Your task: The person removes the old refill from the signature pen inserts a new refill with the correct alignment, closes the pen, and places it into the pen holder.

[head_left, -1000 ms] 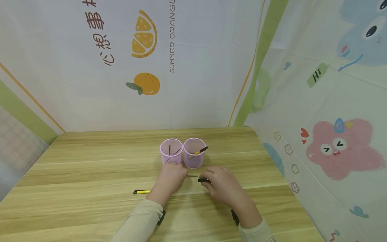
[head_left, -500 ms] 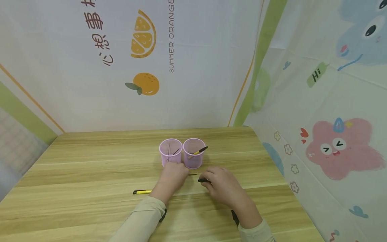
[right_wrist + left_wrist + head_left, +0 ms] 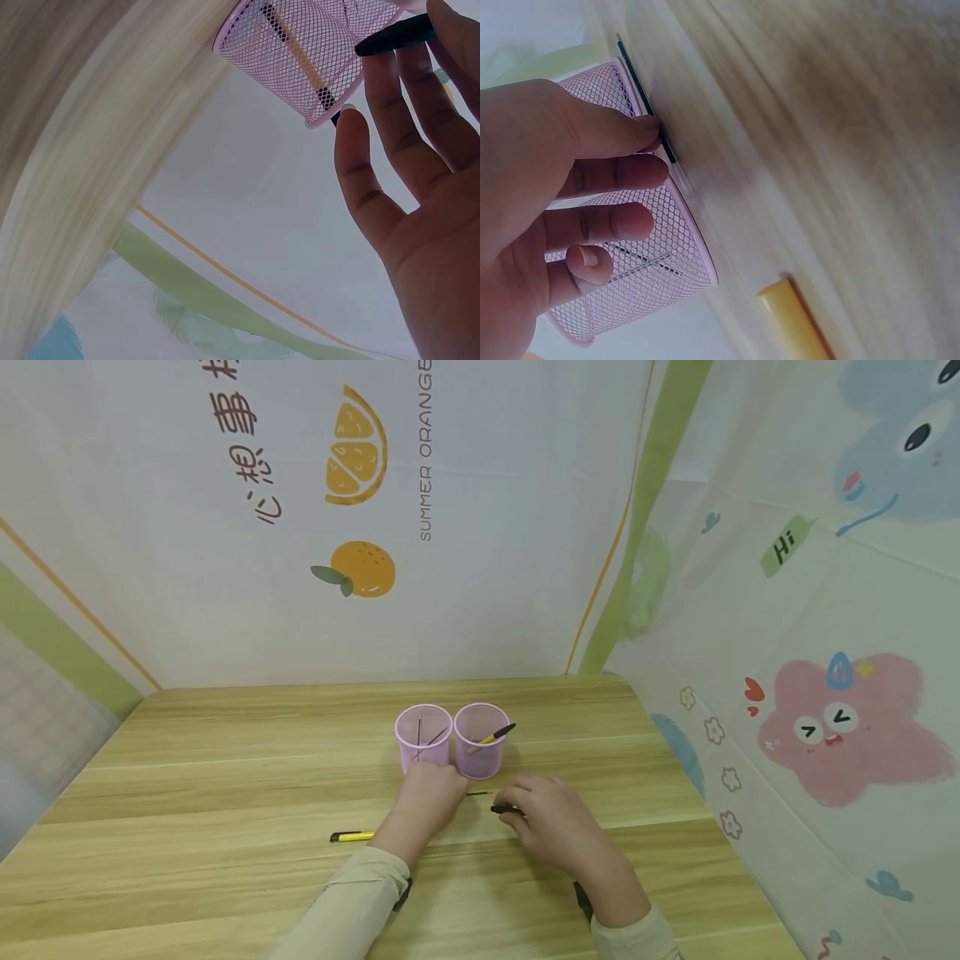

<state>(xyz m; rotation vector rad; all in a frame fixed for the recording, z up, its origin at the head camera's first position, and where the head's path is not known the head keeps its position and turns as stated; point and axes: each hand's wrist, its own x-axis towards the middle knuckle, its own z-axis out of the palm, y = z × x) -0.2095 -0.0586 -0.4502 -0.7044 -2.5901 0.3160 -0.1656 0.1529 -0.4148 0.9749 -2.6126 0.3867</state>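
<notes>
My left hand (image 3: 430, 797) pinches a thin pen refill (image 3: 639, 75) between thumb and forefinger, just in front of the left pink mesh cup (image 3: 424, 718). The refill is dark with a clear end, and its slim tip points toward my other hand in the head view. Between the fingertips of my right hand (image 3: 551, 818) is a black tapered pen part (image 3: 396, 36); the fingers hide its other end. A small gap separates that part from the refill. Yellow pen barrel (image 3: 351, 837) with a black end lies on the table, partly behind my left forearm.
Thin dark refills (image 3: 420, 735) stand in the left cup. Beside it, the right pink mesh cup (image 3: 480, 764) holds a yellow and black pen (image 3: 495, 735). Both cups stand on the wood-grain table (image 3: 225, 760), with a printed cloth (image 3: 495, 568) behind.
My left hand has shifted slightly to the right with the refill, whose tip sits a touch higher in view. My right hand has stayed in place with the black pen part.
</notes>
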